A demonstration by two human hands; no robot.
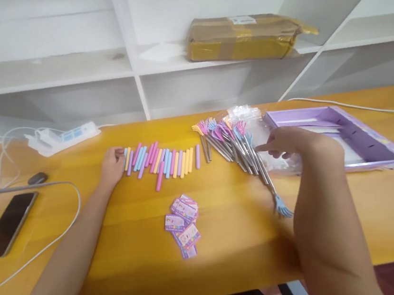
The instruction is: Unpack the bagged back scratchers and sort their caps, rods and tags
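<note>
My left hand point(113, 166) rests on the table at the left end of a row of short coloured sticks point(167, 163), pink, blue, yellow and purple. Its fingers are curled beside the end blue stick; whether they hold anything is hidden. One pink stick point(160, 176) lies lower than the others. On the right, my right hand point(282, 142) is over the clear plastic bags, its index finger stretched toward a pile of metal back scratchers point(235, 145) with coloured hand-shaped heads. I see nothing in that hand. One blue-headed back scratcher point(282, 207) points toward me.
Small printed purple cards point(183, 225) lie in a loose heap at the front. A purple open box point(370, 140) stands behind my right arm. To the left are a phone point(8, 225), cables and a power strip point(63, 138). A taped parcel point(242, 38) sits on the shelf.
</note>
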